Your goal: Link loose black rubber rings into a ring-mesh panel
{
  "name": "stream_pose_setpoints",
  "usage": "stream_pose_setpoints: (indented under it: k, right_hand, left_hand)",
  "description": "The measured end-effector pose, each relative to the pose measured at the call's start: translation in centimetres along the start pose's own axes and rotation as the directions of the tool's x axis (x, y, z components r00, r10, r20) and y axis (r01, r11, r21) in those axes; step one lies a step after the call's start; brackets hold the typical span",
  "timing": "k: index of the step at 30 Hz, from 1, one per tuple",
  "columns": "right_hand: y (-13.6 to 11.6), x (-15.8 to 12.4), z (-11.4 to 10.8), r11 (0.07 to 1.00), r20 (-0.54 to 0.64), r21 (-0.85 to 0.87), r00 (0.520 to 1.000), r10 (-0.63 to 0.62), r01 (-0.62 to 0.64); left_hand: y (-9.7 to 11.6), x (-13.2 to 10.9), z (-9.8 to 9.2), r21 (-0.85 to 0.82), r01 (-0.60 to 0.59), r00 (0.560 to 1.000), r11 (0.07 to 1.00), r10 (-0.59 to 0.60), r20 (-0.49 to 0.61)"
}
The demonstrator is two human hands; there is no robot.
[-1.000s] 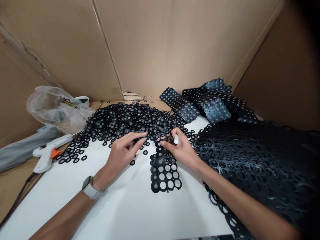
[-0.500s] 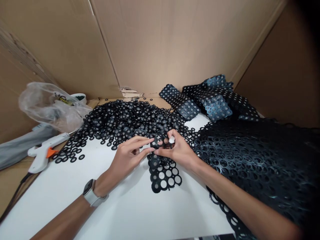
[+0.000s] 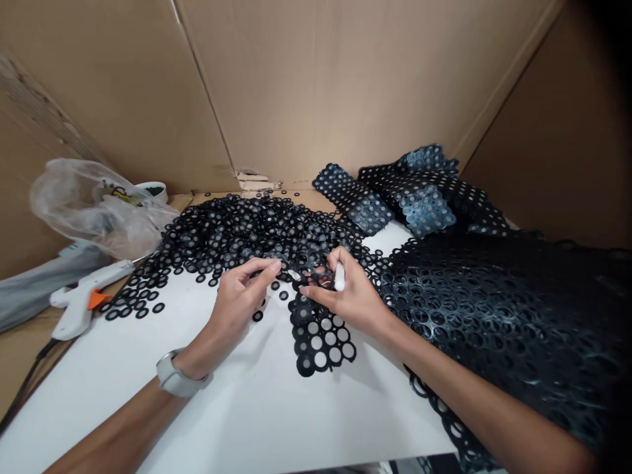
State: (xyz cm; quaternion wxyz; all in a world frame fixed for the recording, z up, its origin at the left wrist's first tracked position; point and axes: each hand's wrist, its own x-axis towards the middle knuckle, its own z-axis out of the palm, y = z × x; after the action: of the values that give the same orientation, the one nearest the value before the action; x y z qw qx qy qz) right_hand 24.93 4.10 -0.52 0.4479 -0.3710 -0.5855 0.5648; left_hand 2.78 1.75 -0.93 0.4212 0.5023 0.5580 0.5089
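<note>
While both hands work at the near edge of the loose ring pile (image 3: pixel 247 230), the left hand (image 3: pixel 237 306) has thumb and forefinger pressed together at the tips, apparently pinching one small black ring; it's too small to confirm. The right hand (image 3: pixel 348 296) pinches a small white stick (image 3: pixel 340 276) between thumb and fingers, other fingertips resting on the top end of the punched strip (image 3: pixel 318 326).

Key relation: the strip lies on the white table (image 3: pixel 257 408) with its long axis running from the pile toward the person, slightly tilted. Its top end sits under the right hand; the left fingertips are just left of that end, apart from it. The right hand is the nearer one, touching it.

Relative to the strip:
- big perforated sheet (image 3: pixel 494 303) to the right, under the right forearm
- stacked punched pieces (image 3: pixel 419 197) beyond it, far right, near the cardboard wall (image 3: pixel 320 85)
- glue gun (image 3: pixel 81 299) and plastic bag (image 3: pixel 93 207) well left
- watch (image 3: pixel 172 376) on the left wrist, near-left
</note>
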Motion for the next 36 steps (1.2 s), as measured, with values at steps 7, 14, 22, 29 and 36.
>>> stream_pose_setpoints:
  k: [7, 14, 22, 29, 36]
  right_hand:
    - [0.5, 0.3, -0.2, 0.996, 0.004, 0.088, 1.0, 0.011, -0.012]
    - [0.6, 0.9, -0.8, 0.991, -0.098, 0.129, 0.995, 0.034, -0.022]
    - [-0.2, 0.3, -0.6, 0.99, -0.113, 0.115, 0.989, 0.094, -0.081]
    - [0.3, 0.1, -0.4, 0.96, 0.024, 0.188, 0.978, 0.205, -0.206]
    - [-0.1, -0.5, -0.6, 0.997, 0.054, -0.081, 0.998, -0.011, 0.015]
  left_hand:
    - [0.7, 0.7, -0.3, -0.127, -0.05, 0.977, 0.991, 0.023, -0.211]
    - [0.8, 1.1, -1.5, 0.233, -0.214, 0.958, 0.949, 0.25, -0.141]
    - [0.4, -1.1, 0.5, 0.351, -0.6, 0.8, 0.72, 0.545, 0.251]
    - [-0.1, -0.6, -0.2, 0.357, -0.592, 0.806, 0.722, 0.534, 0.255]
    - [1.3, -0.8, 0.2, 0.212, -0.293, 0.932, 0.933, 0.229, 0.281]
